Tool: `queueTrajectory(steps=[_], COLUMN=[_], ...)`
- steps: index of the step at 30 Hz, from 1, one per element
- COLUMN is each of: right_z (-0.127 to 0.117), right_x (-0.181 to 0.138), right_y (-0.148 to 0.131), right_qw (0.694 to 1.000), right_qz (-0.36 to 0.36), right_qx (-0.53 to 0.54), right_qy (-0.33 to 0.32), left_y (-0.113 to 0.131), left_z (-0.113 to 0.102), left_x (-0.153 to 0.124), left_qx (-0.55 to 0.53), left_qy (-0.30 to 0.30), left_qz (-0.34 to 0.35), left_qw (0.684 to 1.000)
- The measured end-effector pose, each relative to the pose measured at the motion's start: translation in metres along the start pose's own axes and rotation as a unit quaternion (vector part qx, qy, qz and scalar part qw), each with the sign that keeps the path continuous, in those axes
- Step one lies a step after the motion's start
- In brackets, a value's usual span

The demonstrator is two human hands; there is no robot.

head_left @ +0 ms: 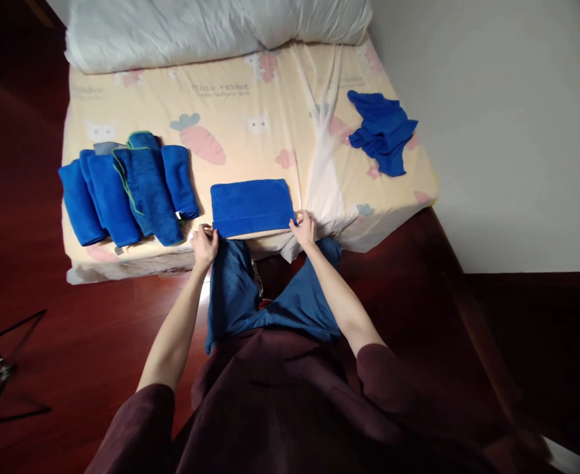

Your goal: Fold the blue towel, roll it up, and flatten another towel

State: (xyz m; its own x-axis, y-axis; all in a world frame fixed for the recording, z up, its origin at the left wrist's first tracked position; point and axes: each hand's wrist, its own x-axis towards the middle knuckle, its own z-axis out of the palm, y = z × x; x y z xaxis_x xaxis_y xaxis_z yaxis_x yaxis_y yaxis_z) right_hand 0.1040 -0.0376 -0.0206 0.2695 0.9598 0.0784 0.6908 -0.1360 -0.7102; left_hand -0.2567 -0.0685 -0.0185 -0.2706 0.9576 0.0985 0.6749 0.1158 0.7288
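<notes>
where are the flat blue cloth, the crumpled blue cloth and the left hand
Flat blue cloth [253, 203]: head view, middle of its upward face
Crumpled blue cloth [384, 135]: head view, middle of the bunched fabric
Left hand [205, 246]: head view, back of the hand

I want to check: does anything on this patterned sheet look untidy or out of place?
Yes, the crumpled blue cloth at right: it lies in a heap, while the flat blue cloth and the bundled cloths at left look orderly. The sheet is also bunched into creases beside the right hand.
</notes>
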Motion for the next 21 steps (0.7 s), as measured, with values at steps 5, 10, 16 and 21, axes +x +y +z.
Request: queueTrajectory(steps=[5,10,16,21], right_z=[-0.015,-0.024,-0.017,-0.014], right_x=[-0.007,-0.011,-0.011,-0.014], right_y=[0.001,-0.01,-0.02,-0.018], right_qw=[0.998,0.99,0.947,0.944], right_qz=[-0.01,-0.074,-0.206,-0.205], right_qx=[-0.042,-0.112,-0.195,-0.209], right_qy=[-0.049,-0.044,-0.153,-0.151], left_y=[0.003,0.013,0.016,0.004], left_z=[-0.001,-0.004,-0.006,-0.001], left_x=[-0.001,-0.007,-0.006,-0.002], left_qx=[-0.002,0.032,0.046,0.044], left_qy=[-0.006,0.004,-0.061,-0.137], left_qz=[0.007,0.021,0.139,0.17], left_qw=[1.0,0.999,0.987,0.975])
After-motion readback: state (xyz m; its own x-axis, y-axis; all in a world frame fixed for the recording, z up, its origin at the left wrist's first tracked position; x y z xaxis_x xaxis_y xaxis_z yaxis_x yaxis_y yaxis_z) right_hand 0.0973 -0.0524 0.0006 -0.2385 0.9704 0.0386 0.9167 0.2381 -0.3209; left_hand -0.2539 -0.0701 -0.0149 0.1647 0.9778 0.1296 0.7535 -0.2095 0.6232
